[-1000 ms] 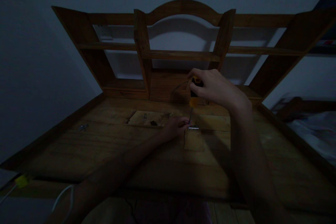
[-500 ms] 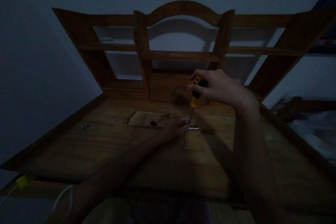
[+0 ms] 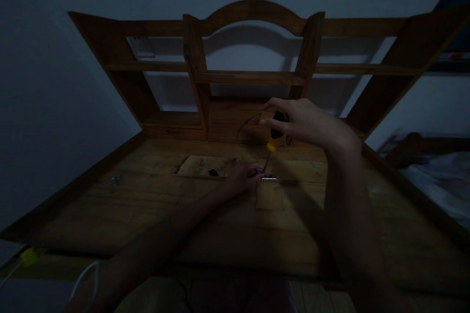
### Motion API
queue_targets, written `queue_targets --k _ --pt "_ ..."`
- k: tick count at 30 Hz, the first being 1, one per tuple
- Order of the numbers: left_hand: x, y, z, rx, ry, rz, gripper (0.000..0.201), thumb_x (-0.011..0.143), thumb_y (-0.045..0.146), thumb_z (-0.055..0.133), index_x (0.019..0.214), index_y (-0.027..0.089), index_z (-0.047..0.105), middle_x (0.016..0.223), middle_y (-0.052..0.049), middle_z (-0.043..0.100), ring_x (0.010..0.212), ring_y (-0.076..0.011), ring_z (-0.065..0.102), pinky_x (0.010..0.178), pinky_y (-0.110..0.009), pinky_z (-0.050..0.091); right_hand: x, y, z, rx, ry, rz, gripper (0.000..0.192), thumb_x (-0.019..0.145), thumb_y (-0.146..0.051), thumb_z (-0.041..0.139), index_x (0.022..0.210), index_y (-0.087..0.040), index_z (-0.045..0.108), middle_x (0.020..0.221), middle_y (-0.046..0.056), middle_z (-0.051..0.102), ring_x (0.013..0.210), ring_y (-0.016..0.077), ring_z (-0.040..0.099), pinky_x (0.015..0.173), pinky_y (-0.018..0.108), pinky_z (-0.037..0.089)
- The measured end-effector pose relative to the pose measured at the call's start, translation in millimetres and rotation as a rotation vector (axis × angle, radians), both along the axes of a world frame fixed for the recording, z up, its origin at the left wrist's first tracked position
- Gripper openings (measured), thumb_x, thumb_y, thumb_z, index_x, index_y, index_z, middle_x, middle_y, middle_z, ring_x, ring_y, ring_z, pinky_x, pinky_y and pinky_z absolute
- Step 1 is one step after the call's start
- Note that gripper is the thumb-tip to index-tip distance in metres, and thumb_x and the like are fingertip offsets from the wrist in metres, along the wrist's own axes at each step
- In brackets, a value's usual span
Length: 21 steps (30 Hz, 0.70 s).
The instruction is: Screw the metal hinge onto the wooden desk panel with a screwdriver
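Observation:
My right hand [image 3: 299, 117] is raised over the desk, its thumb and fingers around the black and yellow handle of a screwdriver [image 3: 271, 145]. The screwdriver stands nearly upright, and its thin shaft leans down to the left end of a small shiny metal hinge [image 3: 269, 179]. My left hand [image 3: 244, 177] rests low on the wood there, with its fingers pinched together beside the screwdriver's tip. What lies between those fingertips is too small and dark to make out. The hinge sits at the upper edge of a pale square wood patch [image 3: 270, 196].
A wooden shelf unit [image 3: 249, 77] rises at the back of the wooden desk [image 3: 147, 205]. Left of the hinge is a rough, damaged recess [image 3: 201, 166]. Small metal pieces [image 3: 114, 179] lie farther left. A yellow object [image 3: 30, 256] and a white cord [image 3: 86, 269] are at the front left.
The right fingers have shifted on the screwdriver handle, the thumb and forefinger now reaching a little past it. The left hand stays by the hinge. The whole view has moved slightly.

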State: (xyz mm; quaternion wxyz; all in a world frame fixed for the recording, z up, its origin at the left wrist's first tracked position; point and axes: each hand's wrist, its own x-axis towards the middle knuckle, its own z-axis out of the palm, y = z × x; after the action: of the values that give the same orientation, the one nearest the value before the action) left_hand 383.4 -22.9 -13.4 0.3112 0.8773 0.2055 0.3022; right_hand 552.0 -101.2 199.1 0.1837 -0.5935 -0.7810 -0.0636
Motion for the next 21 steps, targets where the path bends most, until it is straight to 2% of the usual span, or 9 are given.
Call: queue_targets --k 6,9,14,17,21 --pt "-0.2 0.3 -0.7 0.012 -0.010 0.004 0.015 0.091 0.023 0.058 0.102 0.021 0.068 0.098 0.000 0.072 0.089 -0.0157 0.067 0.082 -0.026 0.050 -6.6 -0.8 1.2 -0.025 0.012 0.035 0.035 0.085 -0.034 0.057 0.119 -0.023 0.059 0.108 0.006 0.068 0.096 0.0247 0.062 0.080 0.033 0.046" --pt "-0.4 -0.7 0.5 0.019 0.000 0.017 0.016 0.091 0.024 0.058 0.103 0.022 0.069 0.098 0.000 0.072 0.088 -0.0157 0.067 0.081 -0.026 0.050 -4.5 -1.6 2.3 -0.038 0.023 0.031 0.031 0.086 -0.039 0.058 0.113 -0.024 0.061 0.103 0.006 0.068 0.093 0.0241 0.062 0.078 0.032 0.046" --pt "-0.1 -0.9 2.9 -0.006 0.020 0.003 0.016 0.090 0.023 0.058 0.103 0.022 0.068 0.098 0.001 0.073 0.089 -0.0161 0.067 0.082 -0.027 0.050 -5.0 1.2 -1.0 0.033 0.006 -0.053 0.035 0.087 -0.047 0.056 0.110 -0.021 0.063 0.099 0.008 0.069 0.092 0.0261 0.062 0.078 0.034 0.045" --pt "0.2 0.6 0.2 -0.004 0.014 0.002 0.016 0.091 0.024 0.057 0.103 0.022 0.068 0.100 0.001 0.072 0.090 -0.0165 0.067 0.083 -0.027 0.051 -7.1 -0.3 1.2 0.001 0.011 -0.054 0.032 0.086 -0.041 0.056 0.112 -0.022 0.062 0.099 0.007 0.070 0.089 0.0254 0.063 0.076 0.033 0.046" --pt "0.0 1.7 -3.8 0.008 -0.005 0.014 0.015 0.090 0.025 0.059 0.102 0.022 0.068 0.100 0.000 0.072 0.091 -0.0163 0.067 0.084 -0.027 0.050 -8.2 -4.1 5.7 -0.041 0.025 -0.011 0.024 0.086 -0.034 0.055 0.105 -0.023 0.065 0.100 0.005 0.070 0.089 0.0239 0.063 0.075 0.032 0.046"
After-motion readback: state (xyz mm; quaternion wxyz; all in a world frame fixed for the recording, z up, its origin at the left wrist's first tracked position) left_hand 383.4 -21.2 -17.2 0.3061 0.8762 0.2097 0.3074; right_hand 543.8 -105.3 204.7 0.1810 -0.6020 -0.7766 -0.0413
